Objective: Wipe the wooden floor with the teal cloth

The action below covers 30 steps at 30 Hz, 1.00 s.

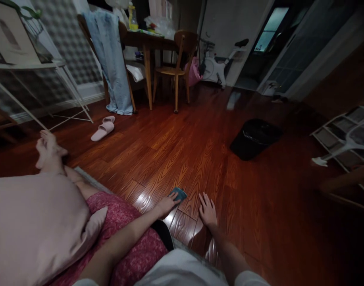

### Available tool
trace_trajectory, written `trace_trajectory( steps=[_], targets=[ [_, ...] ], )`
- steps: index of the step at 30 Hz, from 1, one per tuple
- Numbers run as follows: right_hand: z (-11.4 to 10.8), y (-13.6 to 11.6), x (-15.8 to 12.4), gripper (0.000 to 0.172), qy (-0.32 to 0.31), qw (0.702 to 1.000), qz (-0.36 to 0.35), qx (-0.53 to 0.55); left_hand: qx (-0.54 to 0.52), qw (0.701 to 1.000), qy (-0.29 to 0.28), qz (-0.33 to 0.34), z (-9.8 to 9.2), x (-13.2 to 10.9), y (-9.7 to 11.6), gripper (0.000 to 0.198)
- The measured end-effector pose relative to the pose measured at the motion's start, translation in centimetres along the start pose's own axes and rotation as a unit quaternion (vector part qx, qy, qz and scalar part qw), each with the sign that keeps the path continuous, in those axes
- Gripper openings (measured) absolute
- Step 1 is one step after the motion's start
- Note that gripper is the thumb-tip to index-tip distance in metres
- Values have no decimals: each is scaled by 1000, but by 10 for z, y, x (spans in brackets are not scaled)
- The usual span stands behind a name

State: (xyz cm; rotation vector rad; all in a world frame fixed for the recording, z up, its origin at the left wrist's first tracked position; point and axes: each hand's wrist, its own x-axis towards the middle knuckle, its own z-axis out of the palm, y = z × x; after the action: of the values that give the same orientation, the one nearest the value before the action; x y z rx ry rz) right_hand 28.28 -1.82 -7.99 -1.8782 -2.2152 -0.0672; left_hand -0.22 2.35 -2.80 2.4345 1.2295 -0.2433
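My left hand (166, 205) reaches down to the wooden floor (199, 151) and its fingertips rest on a small teal object (178, 194), which looks like a cloth or pad lying flat. My right hand (207, 210) lies flat on the floorboards just to the right of it, fingers spread and holding nothing. Both forearms stretch out from the bottom of the view. Whether the left hand grips the teal object or only touches it is unclear.
A pink pillow (29, 226) and pink-patterned legs with bare feet (49, 153) lie at the left. A black bin (255, 138) stands at the right, slippers (103, 128) farther back, with a table, chairs (177, 67) and an exercise bike (222, 65) behind.
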Motion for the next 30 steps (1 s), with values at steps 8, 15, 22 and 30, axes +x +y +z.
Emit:
trace_trajectory(
  steps=[8,15,22,30],
  targets=[
    [1,-1,2,67,4,1000,2,4,33,970,57,-236,-31,-45,-92,73],
    [3,0,1,66,7,1000,0,3,-2,998,6,-70,-13,-26,-32,65],
    [6,1,2,66,8,1000,0,-2,-43,997,20,-57,-7,-4,-17,67],
    [10,2,2,67,11,1000,3,7,-40,950,72,-302,-30,-51,-109,72]
  ],
)
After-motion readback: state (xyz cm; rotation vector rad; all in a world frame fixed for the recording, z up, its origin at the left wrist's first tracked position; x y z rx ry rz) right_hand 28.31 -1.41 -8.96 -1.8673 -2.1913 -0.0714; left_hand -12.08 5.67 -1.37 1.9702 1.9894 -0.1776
